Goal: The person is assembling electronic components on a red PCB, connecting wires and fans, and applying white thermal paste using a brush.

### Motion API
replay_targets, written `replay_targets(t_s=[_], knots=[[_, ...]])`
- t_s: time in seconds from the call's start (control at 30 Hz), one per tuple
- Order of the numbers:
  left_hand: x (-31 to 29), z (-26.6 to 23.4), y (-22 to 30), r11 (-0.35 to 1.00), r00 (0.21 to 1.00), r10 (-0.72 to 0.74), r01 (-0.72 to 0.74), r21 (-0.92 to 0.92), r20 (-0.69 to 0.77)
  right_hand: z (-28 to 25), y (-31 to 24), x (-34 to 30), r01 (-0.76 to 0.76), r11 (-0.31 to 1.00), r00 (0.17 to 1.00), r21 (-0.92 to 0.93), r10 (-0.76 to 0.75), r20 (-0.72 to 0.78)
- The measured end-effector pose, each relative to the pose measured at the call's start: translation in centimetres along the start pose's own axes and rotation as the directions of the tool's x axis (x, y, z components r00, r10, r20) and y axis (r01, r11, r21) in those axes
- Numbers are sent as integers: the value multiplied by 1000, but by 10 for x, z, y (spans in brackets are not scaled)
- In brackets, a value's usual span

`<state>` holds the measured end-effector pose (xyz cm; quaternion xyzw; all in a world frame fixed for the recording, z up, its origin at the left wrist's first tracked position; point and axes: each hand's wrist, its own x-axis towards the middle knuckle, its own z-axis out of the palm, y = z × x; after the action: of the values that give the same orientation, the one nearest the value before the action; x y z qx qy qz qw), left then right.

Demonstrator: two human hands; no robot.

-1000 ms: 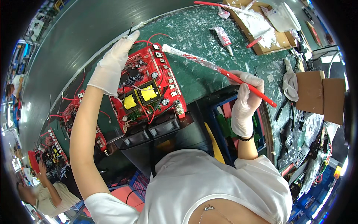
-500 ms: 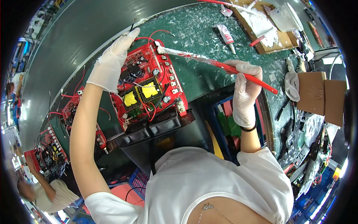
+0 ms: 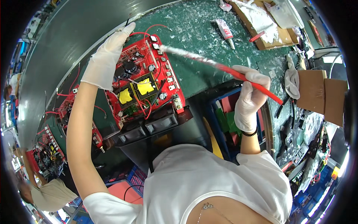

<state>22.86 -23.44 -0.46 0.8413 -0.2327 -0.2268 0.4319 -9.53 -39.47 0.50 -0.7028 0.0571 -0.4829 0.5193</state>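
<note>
A red circuit board (image 3: 172,76) with yellow-wrapped transformers (image 3: 145,86), black capacitors and two fans (image 3: 161,124) at its near side lies in front of me. White-topped components line its right edge. My left hand (image 3: 108,54), in a white glove, lies along the board's left side, fingers curled at the far left corner; a thin black wire end sticks up beyond them. My gloved right hand (image 3: 250,91) is closed round a red stick (image 3: 227,70) whose far half is coated in white paste. Its tip meets the right-edge row, near the second component from the far end.
A white paste tube (image 3: 224,30) lies on the paste-smeared green bench (image 3: 201,28). At the far right stand an open carton (image 3: 278,46) with white paste and brown cardboard (image 3: 315,91). More red boards (image 3: 65,110) sit left, where another person (image 3: 52,194) works.
The stick's tip has moved a little nearer along the board's right-edge row. My right hand has shifted slightly right and down. The board and my left hand appear slightly farther left.
</note>
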Motion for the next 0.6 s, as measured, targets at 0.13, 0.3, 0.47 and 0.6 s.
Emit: replay_targets(t_s=[0.13,0.3,0.47,0.6], knots=[[0,0,4,999,1000,-16,15,51,14,2,-1,0,-60,997,998,40,59,20],[-7,1,11,999,1000,16,-17,38,24,2,0,0,-63,997,998,48,61,31],[-5,1,10,1000,999,12,-12,8,32,4,5,3,2,998,1000,69,-3,14],[2,-1,3,998,1000,-8,7,60,25,3,-1,2,-66,995,996,71,62,56]])
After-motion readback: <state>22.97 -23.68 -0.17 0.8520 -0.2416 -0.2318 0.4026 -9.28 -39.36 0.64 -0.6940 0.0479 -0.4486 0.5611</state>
